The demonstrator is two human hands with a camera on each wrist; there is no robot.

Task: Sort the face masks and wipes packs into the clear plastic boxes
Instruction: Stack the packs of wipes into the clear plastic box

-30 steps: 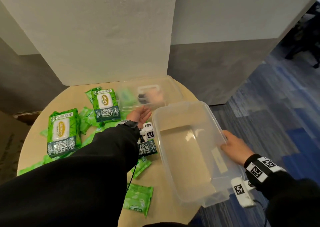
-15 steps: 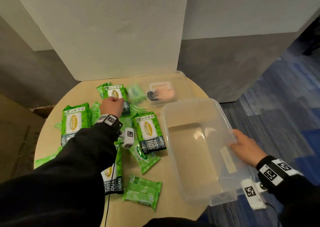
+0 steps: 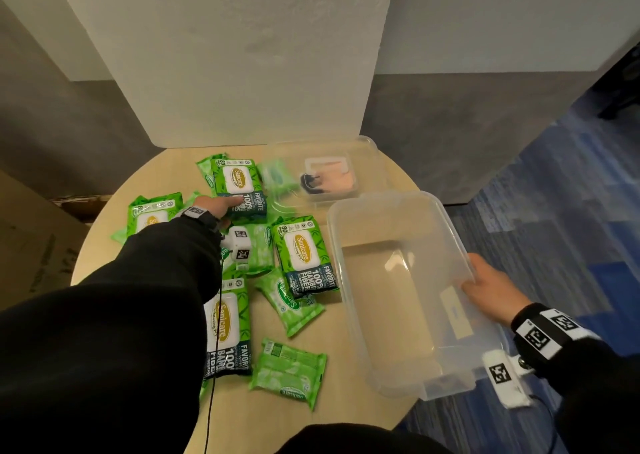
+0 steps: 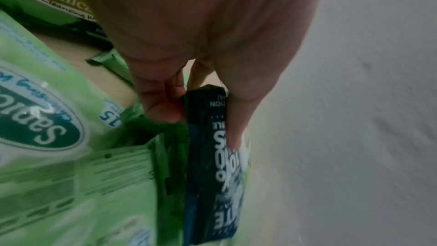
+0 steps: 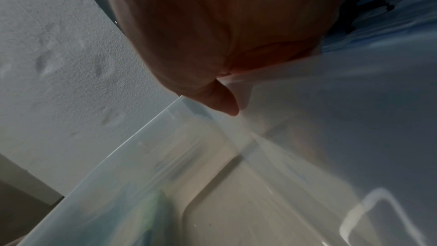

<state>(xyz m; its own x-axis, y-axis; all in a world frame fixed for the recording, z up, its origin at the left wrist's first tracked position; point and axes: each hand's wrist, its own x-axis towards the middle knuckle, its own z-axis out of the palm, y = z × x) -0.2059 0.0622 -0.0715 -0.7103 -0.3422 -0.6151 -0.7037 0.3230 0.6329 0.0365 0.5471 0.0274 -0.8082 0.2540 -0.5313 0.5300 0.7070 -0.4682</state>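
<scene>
Round wooden table [image 3: 166, 179] is bearing scattered packs; left hand [image 3: 216, 205] is pinching the far wipes pack [image 3: 239, 190] (dark end between thumb and fingers [image 4: 163, 108]), right hand [image 3: 491, 289] gripping the clear box [image 3: 349, 280] rim.

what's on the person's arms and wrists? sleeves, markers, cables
Both arms wear black sleeves. Each wrist has a black band with white squares bearing black fiducial codes, plus a white tagged block, left and right. A thin black cable hangs along the left sleeve. Hands bare.
</scene>
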